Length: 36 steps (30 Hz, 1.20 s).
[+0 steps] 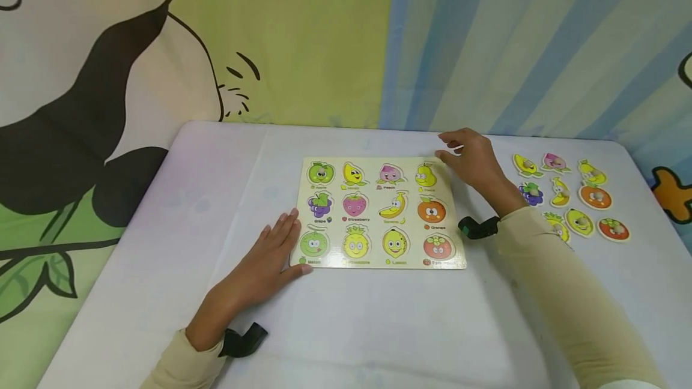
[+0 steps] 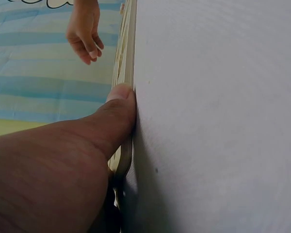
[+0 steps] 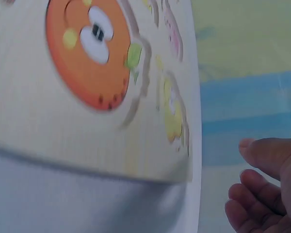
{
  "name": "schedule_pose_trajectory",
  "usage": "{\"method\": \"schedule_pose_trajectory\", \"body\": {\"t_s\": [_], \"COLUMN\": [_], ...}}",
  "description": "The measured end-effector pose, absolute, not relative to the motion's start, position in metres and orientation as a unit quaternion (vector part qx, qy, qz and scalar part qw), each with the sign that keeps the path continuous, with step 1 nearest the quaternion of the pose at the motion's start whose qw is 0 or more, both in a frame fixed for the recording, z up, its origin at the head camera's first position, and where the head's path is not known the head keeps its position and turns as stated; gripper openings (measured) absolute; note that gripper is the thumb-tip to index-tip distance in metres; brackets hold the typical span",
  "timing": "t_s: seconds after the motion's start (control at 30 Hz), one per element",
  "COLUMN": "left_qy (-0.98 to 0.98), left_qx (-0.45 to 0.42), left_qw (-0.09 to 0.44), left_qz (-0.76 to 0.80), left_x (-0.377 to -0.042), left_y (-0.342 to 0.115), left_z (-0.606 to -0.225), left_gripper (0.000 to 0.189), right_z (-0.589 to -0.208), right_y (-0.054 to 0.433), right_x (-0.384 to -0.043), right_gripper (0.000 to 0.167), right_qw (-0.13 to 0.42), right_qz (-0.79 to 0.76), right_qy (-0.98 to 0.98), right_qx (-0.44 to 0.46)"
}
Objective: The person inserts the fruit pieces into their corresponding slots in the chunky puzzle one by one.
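A wooden fruit puzzle board lies flat on the table, with rows of fruit pictures and printed names. My left hand rests at its lower left corner, fingers stretched along the left side and thumb against the front edge. Above the upper right corner is my right hand, fingers loosely bent, with a gap between thumb and fingers and nothing held. The right wrist view shows the orange picture inside a cut recess, and the same hand beyond the board's corner.
Several loose fruit pieces lie to the right, among them a peach, grapes, an orange and a tomato. The right sleeve partly covers a pineapple piece. A printed curtain hangs behind the white table.
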<state>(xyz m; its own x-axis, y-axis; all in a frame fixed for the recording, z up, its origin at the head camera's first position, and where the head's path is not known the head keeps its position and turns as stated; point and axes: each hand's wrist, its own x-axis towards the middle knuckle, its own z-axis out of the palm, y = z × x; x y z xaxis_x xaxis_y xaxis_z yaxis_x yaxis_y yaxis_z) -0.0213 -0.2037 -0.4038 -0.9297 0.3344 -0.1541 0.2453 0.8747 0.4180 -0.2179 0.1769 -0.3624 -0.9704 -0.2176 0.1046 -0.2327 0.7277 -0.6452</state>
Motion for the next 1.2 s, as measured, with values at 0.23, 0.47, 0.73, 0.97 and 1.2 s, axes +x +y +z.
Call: {"method": "schedule_pose_trajectory", "body": {"t_s": [0.23,0.47,0.73,0.97,1.2], "left_qy": [0.961,0.962,0.963,0.963,0.963], "left_qx": [0.152,0.155,0.146,0.145,0.146], "left_qw": [0.109,0.101,0.103,0.104,0.102], "left_qz": [0.202,0.201,0.203,0.202,0.201], "left_x": [-0.021,-0.022,-0.022,-0.022,-0.022], "left_y": [-0.204,-0.204,-0.202,-0.201,-0.202], "left_z": [-0.402,-0.404,-0.403,-0.401,-0.403], "left_gripper": [0.091,0.091,0.092,0.092,0.092], "right_z": [-0.361,-0.362,-0.357,-0.359,-0.368], "right_y": [0.210,0.252,0.280,0.304,0.314], "right_x": [-0.216,-0.211,-0.210,-0.212,-0.215], "right_gripper": [0.040,0.040,0.040,0.041,0.045], "right_qw": [0.006,0.006,-0.006,-0.018,-0.030], "right_qz": [0.335,0.326,0.288,0.271,0.281], "right_qy": [-0.938,-0.942,-0.957,-0.962,-0.959], "right_qx": [0.089,0.079,0.033,0.023,-0.013]}}
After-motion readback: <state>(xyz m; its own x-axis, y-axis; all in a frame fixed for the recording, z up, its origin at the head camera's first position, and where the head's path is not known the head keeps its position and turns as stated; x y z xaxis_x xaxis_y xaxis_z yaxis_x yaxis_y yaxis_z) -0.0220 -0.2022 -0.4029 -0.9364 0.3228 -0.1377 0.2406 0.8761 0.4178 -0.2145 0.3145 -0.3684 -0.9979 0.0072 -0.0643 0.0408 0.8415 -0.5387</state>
